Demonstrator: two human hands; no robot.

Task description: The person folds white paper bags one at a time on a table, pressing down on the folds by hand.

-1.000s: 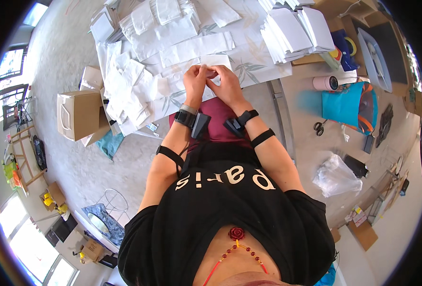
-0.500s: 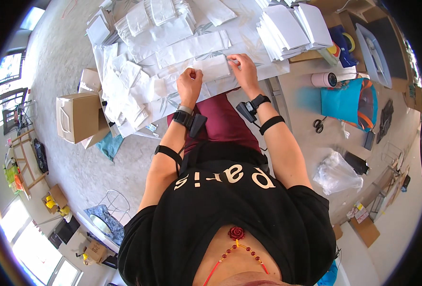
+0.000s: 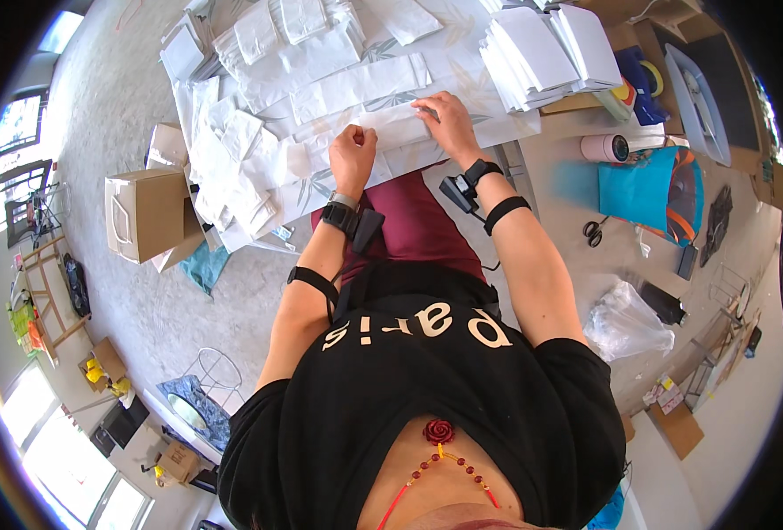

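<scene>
The white strip [image 3: 390, 117] in front of you looks like thin film or soft paper, so expect it to be very light, limp and quick to crease; it may slip a little on the printed cover of the table [image 3: 505, 132], and a hard tug could wrinkle or tear it. Take it by its short ends or along an edge, with a light fingertip pinch rather than a full grip. It lies near the table's front edge, between your hands. Your left hand [image 3: 353, 161], at the table's front edge, has thumb and forefinger pressed together, seemingly pinching the strip's near left corner. Your right hand [image 3: 451, 128], reaching in over the table, has its fingers loosely bent with the tips at the strip's right end; I cannot tell whether they grip it or merely rest there. Toward the table's left side similar white pieces [image 3: 241, 163] lie in a loose heap, and on its right side sit stacks of folded white sheets [image 3: 533, 57].
</scene>
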